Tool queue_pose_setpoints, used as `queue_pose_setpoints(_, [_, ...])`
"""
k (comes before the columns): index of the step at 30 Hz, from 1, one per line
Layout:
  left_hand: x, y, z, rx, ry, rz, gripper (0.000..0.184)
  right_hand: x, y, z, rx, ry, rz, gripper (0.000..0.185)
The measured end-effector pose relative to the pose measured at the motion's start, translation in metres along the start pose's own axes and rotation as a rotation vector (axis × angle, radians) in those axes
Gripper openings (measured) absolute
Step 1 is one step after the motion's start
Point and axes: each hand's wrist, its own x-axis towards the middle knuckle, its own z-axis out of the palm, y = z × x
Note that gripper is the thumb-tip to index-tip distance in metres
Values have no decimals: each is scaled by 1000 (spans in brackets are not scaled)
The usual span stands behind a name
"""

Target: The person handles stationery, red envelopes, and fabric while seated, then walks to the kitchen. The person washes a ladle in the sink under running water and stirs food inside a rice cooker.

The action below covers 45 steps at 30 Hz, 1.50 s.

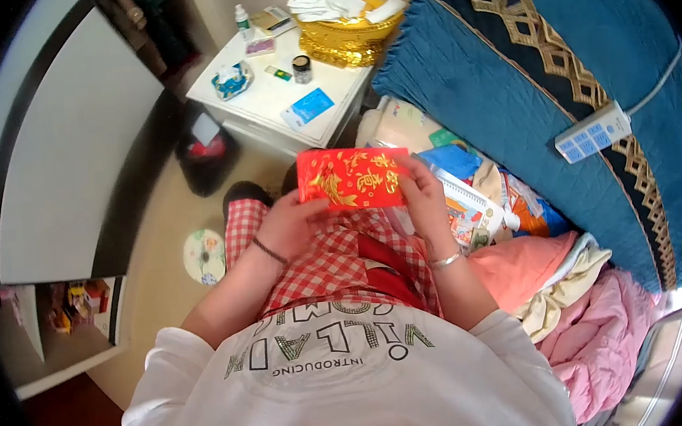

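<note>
A red envelope (354, 178) with gold printing is held flat above my lap, over red-and-white checked trousers (313, 263). My left hand (293, 221) is at its lower left corner, with the fingers curled against or behind the edge. At the right end, my right hand (425, 198) grips the envelope, thumb on the front face and the other fingers behind it. Another dark red item (389, 265) lies on my lap below the envelope. Whether the envelope holds anything cannot be seen.
Ahead stands a white nightstand (261, 111) with a gold basket (343, 36), a jar and small packs. Clothes (521, 267) and a spiral notebook (469, 207) lie at the right, beside a blue bedspread (490, 65) with a power strip (593, 133). A black bag (205, 164) is on the floor.
</note>
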Motion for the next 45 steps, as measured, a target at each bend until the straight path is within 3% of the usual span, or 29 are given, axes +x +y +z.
queue_pose_setpoints(1, [-1, -5, 1, 49, -5, -81, 29, 6, -6, 2, -61, 12, -91, 33])
queue_pose_setpoints(3, [-2, -11, 3, 150, -22, -92, 35, 10, -18, -1, 13, 30, -76, 33])
queue_pose_setpoints(5, [1, -16, -2, 714, -126, 101, 38, 17, -21, -9, -19, -69, -63, 35])
queue_pose_setpoints(6, [-1, -19, 3, 449, -181, 76, 37, 20, -23, -13, -59, -71, -44, 33])
queue_pose_setpoints(7, [-2, -17, 6, 453, -181, 71, 37, 23, -25, -16, -55, -68, -42, 33])
queue_pose_setpoints(9, [-5, -14, 10, 64, -124, -115, 30, 28, -28, -21, -150, -114, -17, 30])
queue_pose_setpoints(12, [-3, -16, 0, 40, -22, -97, 26, 26, -34, -22, -141, -116, 31, 24])
queue_pose_setpoints(16, [-3, -24, 2, 127, -82, -47, 23, 28, -22, -24, -154, -122, 40, 22])
queue_pose_setpoints(19, [-2, -25, 4, 327, -52, -16, 21, 32, -5, -21, -29, -85, 29, 24])
queue_pose_setpoints(21, [-1, -27, 4, 466, -73, 89, 21, 33, 7, -18, 248, -47, 55, 24])
queue_pose_setpoints(24, [-2, -26, 8, 268, -48, 65, 22, 23, 10, -9, 435, -38, 169, 24])
queue_pose_setpoints(30, [1, -29, 1, 258, 8, 84, 22, -3, 31, 2, 103, -192, 274, 25])
queue_pose_setpoints(37, [-5, -23, 11, 267, 66, 3, 20, -5, 38, 3, 104, -172, 217, 25])
queue_pose_setpoints(39, [-2, -26, 8, 169, 67, -32, 20, -3, 39, 3, -43, -163, 207, 24])
queue_pose_setpoints(45, [2, -30, 3, 140, 75, 50, 23, -10, 37, 11, 213, -75, 463, 27])
